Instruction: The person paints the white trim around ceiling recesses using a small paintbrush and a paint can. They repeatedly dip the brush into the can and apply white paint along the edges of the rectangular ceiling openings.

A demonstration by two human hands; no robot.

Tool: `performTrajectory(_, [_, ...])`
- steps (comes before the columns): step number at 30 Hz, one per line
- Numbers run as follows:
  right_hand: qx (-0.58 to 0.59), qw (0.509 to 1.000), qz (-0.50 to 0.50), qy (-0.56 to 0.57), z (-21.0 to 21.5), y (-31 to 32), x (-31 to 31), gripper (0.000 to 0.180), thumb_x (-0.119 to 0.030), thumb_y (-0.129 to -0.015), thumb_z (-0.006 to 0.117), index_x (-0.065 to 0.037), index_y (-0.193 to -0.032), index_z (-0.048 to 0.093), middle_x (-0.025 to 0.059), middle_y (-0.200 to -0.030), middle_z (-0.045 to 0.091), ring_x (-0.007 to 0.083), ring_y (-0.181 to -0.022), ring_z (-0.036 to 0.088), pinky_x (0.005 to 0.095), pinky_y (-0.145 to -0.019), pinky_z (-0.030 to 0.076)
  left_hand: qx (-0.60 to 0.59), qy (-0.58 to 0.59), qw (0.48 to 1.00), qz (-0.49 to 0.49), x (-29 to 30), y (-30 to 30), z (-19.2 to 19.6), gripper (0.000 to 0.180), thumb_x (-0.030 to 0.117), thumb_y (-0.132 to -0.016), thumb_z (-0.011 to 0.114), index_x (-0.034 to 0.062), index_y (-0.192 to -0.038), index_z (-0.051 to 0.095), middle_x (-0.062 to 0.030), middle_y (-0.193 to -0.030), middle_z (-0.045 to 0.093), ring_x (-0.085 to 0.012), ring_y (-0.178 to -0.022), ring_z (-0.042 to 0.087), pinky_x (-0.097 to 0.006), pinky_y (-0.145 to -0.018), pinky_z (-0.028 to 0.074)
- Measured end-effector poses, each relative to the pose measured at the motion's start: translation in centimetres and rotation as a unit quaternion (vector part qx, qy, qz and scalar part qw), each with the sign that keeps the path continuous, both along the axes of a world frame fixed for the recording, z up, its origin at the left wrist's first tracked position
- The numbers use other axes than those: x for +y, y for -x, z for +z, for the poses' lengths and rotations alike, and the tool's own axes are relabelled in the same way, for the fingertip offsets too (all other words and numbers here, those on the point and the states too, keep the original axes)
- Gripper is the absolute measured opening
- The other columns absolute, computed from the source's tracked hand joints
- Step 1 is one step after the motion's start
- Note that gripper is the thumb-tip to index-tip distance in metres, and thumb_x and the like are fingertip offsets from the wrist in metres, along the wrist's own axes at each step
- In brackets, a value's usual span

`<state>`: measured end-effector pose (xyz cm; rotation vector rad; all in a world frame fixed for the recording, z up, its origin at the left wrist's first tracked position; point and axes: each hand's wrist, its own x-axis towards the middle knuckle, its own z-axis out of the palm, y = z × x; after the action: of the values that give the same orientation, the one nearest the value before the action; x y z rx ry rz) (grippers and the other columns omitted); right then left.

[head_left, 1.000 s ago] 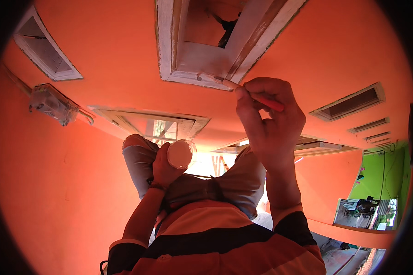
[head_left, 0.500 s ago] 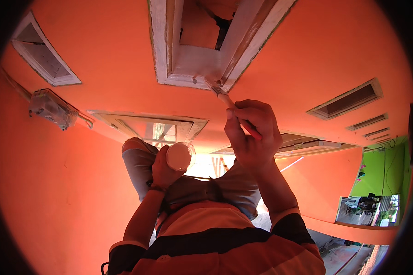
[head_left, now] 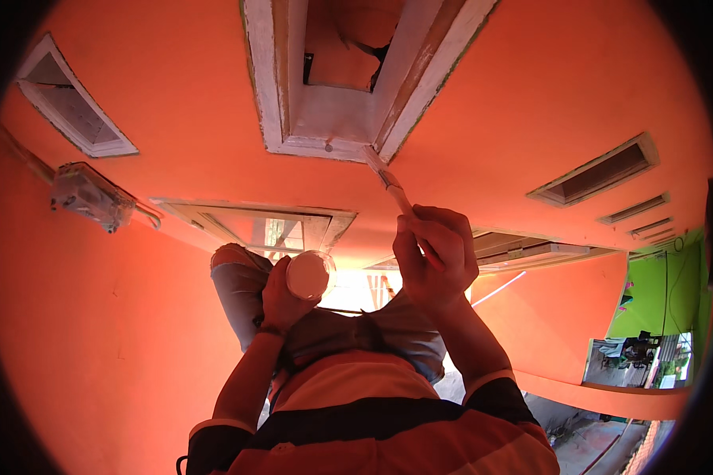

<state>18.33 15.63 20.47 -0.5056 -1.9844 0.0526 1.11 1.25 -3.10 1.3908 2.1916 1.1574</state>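
Observation:
Fingers of my right hand (head_left: 437, 257) pinch the handle of a slim paintbrush (head_left: 388, 184), its bristles up at the lower right corner of a white-painted frame (head_left: 305, 147). The frame surrounds a recessed opening in the orange wall (head_left: 190, 103). A small round spot shows on the frame's lower bar, left of the bristles. Lower down, my left hand (head_left: 281, 297) is wrapped round a clear cup (head_left: 310, 275) of pale paint, held in front of my knee. The cup is well apart from the brush.
A similar white frame (head_left: 75, 103) is at the upper left, above a plastic-wrapped box (head_left: 91, 196) on the wall. More framed openings (head_left: 598, 170) line the right side. Below is a wooden-framed opening (head_left: 253, 222). A green wall (head_left: 661, 293) stands at far right.
My right hand and the brush have shifted down a little, and the bristles now sit lower at the frame's corner. The left hand with the cup stays nearly the same.

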Motion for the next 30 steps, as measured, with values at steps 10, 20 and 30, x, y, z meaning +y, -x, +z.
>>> performTrajectory(10, [0.008,1.000,0.009,0.000,-0.3,0.5,-0.2,0.035,0.009,-0.081,0.077,-0.003,-0.111,0.063,0.0160,-0.097,0.066,0.0211,-0.078,0.067,0.0288,-0.058,0.054,-0.014,0.009,1.000,0.005,0.0,-0.2,0.6,0.094,0.030,-0.057,0.095,0.0050,-0.135,0.049,-0.0158,-0.127,0.061,-0.0356,-0.116,0.063,-0.044,-0.094,0.057])
performTrajectory(20, [-0.028,0.999,0.027,-0.009,1.3,1.3,-0.6,0.042,0.007,-0.077,0.078,-0.007,-0.114,0.066,0.0124,-0.097,0.062,0.0196,-0.071,0.066,0.0295,-0.055,0.052,-0.018,0.004,1.000,-0.006,0.1,-0.2,0.5,0.096,0.030,-0.056,0.095,0.0043,-0.136,0.049,-0.0162,-0.127,0.062,-0.0364,-0.116,0.063,-0.044,-0.094,0.056])
performTrajectory(30, [-0.112,0.993,0.037,-0.005,3.2,3.1,-0.4,0.040,0.001,-0.073,0.079,-0.005,-0.110,0.066,0.0102,-0.092,0.055,0.0214,-0.070,0.061,0.0318,-0.052,0.051,-0.045,0.030,0.998,-0.008,0.0,-0.1,1.1,0.095,0.031,-0.057,0.094,0.0042,-0.135,0.049,-0.0159,-0.125,0.062,-0.0360,-0.115,0.063,-0.044,-0.093,0.056])
